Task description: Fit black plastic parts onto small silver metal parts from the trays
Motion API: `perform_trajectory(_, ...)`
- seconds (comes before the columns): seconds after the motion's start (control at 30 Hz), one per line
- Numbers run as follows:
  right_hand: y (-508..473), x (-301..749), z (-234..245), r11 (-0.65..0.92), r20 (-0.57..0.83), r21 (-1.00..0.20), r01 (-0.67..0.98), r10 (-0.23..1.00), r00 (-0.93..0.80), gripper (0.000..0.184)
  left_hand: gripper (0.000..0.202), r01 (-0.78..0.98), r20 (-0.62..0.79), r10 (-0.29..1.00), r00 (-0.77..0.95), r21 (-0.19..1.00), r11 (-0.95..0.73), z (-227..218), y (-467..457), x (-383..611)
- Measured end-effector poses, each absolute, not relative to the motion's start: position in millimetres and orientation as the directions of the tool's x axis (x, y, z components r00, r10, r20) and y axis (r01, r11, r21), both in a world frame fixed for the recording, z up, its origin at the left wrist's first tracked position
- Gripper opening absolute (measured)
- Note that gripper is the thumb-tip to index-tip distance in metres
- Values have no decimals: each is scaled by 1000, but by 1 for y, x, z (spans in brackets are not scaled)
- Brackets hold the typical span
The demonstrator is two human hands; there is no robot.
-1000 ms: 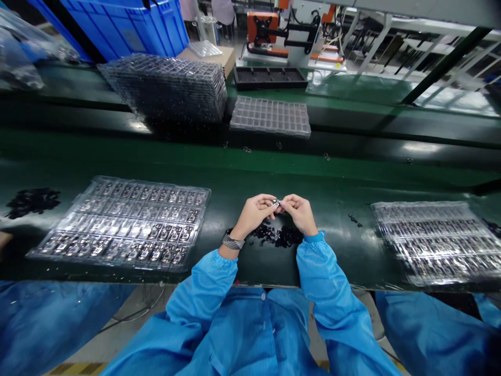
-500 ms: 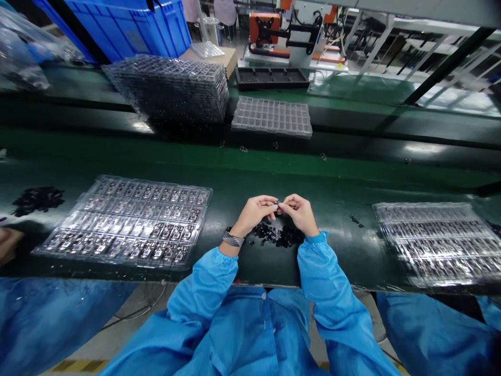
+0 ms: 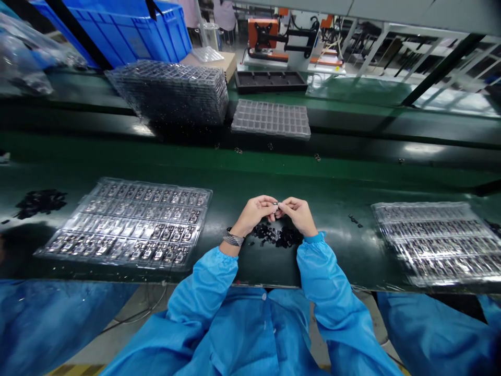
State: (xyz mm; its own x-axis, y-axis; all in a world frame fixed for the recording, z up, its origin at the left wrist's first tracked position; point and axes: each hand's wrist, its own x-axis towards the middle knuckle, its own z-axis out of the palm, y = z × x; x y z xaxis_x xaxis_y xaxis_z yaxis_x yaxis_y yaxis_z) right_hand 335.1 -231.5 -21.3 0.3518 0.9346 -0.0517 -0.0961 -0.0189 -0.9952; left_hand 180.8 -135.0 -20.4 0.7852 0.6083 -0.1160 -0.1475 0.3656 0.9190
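My left hand (image 3: 258,212) and my right hand (image 3: 297,213) meet over the green bench, fingertips pinched together. Between them is a small dark electronic part (image 3: 276,205) with shiny spots, mostly covered by the fingers; its exact kind is too small to make out. Both hands grip it. Just below, a loose pile of small black pieces (image 3: 279,235) lies on the bench. To the left rests a clear plastic tray (image 3: 129,222) filled with rows of small circuit boards. Another clear tray (image 3: 438,243) with similar rows lies to the right.
A few black pieces (image 3: 355,221) lie right of my hands, and another black pile (image 3: 41,202) far left. Behind stand a tall stack of clear trays (image 3: 172,94), a shallower clear tray (image 3: 271,119), a black tray (image 3: 271,81) and a blue bin (image 3: 133,34). Blue-clad people sit on both sides.
My hands stay nearly in place, still pinching the small part, with slight finger movement. The neighbour's hand at the left edge has moved mostly out of view. The camera view has shifted slightly.
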Motion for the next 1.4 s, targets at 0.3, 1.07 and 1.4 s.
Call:
perform_trajectory(0.3, -229, 320, -16, 72, 39, -996, -54, 881, 471, 41, 43, -177, -182, 574, 798, 840, 513, -19, -139, 182)
perform_trajectory(1.07, -229, 312, -17, 103, 113, -993, 50, 809, 577, 47, 39, -241, -234, 595, 769, 756, 609, -18, -145, 186)
perform_trajectory(1.4, -228, 313, -14, 41, 41, -999, 13, 803, 594, 44, 49, -231, -13, 731, 682, 945, 232, -19, -154, 188)
